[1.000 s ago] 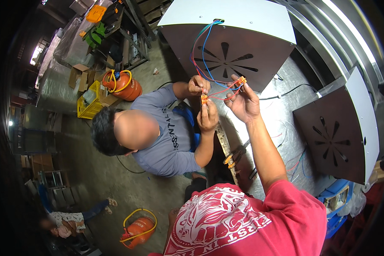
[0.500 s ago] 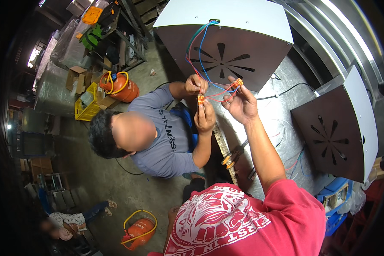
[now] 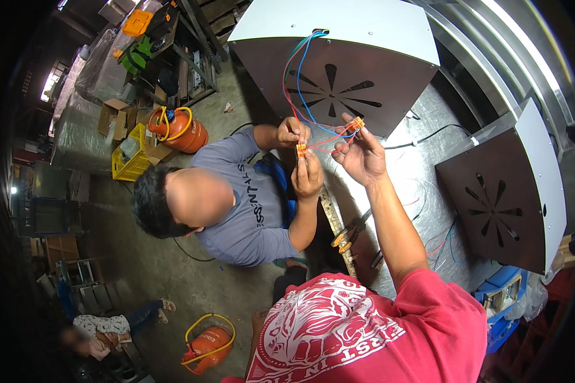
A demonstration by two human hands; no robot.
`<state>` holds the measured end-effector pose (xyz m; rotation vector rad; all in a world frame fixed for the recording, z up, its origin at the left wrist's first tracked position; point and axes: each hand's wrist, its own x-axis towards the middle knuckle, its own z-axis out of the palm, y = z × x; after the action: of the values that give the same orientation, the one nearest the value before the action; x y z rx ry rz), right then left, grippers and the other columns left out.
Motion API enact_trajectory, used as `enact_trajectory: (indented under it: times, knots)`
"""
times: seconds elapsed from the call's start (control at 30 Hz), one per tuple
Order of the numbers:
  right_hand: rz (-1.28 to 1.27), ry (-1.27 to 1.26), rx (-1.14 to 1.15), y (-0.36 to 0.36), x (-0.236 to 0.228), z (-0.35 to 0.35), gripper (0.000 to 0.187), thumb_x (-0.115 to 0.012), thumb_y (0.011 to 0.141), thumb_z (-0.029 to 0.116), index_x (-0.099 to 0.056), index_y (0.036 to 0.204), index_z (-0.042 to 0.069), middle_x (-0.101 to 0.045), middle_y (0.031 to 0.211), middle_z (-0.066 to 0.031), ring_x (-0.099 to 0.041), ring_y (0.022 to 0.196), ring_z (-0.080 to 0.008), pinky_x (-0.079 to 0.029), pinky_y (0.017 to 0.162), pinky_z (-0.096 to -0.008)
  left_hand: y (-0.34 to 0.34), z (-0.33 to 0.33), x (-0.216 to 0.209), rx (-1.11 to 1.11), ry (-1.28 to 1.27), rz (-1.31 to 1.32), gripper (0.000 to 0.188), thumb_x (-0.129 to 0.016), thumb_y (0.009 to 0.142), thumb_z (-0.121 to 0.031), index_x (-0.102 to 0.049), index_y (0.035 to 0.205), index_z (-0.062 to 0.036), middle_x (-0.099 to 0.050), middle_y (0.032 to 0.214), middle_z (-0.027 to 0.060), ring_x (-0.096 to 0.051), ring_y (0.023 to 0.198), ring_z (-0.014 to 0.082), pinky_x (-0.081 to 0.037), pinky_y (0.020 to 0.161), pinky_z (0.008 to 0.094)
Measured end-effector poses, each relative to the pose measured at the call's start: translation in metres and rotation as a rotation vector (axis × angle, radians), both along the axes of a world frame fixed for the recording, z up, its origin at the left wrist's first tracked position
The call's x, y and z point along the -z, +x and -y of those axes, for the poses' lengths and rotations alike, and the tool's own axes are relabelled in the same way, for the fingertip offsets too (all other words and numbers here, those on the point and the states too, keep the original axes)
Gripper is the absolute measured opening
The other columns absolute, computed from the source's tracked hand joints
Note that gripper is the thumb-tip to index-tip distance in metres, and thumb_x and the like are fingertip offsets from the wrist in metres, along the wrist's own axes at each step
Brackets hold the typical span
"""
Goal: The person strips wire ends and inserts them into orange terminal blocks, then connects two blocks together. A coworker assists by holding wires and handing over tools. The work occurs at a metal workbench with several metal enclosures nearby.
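Observation:
My right hand (image 3: 366, 156) reaches up from the red sleeve and pinches an orange wire connector (image 3: 356, 124) between thumb and fingers. Red and blue wires (image 3: 300, 80) run from this connector, some up to a hole in the white top of a metal cabinet (image 3: 332, 14). Left of it, a co-worker in a grey shirt (image 3: 255, 191) holds a second orange connector (image 3: 301, 150) in one hand and pinches a red wire at it with the other. Thin red wires link the two connectors. Of my left arm only a bit of skin shows beside my shirt; that hand is out of sight.
Pliers with orange handles (image 3: 344, 239) lie at the metal table's edge. A second cabinet (image 3: 501, 198) stands at the right, loose wires beside it. Orange gas cylinders (image 3: 188, 134) and a yellow crate (image 3: 129, 153) stand on the floor. Another person (image 3: 105, 332) is at lower left.
The co-worker's fingers and the red wire at their connector have shifted slightly, and the wires hanging from the cabinet have moved a little right. My right hand keeps its place and grip.

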<state>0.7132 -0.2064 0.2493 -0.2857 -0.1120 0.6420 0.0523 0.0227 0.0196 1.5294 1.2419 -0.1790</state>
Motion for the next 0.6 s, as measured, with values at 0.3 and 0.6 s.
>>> enact_trajectory:
  times: [0.3,0.6]
  knots:
    - [-0.001,-0.015,0.006,0.000,-0.001,-0.002,0.057,-0.056,0.104,0.036,-0.044,0.152,0.008,-0.068,0.126,-0.0159,-0.070,0.094,-0.0251,-0.056,0.088,-0.0443,0.005,0.005,-0.012,-0.057,-0.044,-0.038,0.027,-0.074,0.094,-0.011,-0.070,0.113,0.0078,-0.075,0.103,0.0127,-0.070,0.090,0.0162,-0.055,0.080,0.0288]
    - [0.006,-0.015,-0.002,0.001,-0.002,-0.001,0.057,-0.056,0.104,0.035,-0.042,0.153,0.008,-0.067,0.127,-0.0174,-0.071,0.095,-0.0263,-0.056,0.088,-0.0456,0.005,-0.002,-0.004,0.044,0.022,-0.032,0.028,-0.070,0.096,-0.013,-0.070,0.115,0.0078,-0.076,0.104,0.0143,-0.070,0.092,0.0185,-0.055,0.083,0.0311]
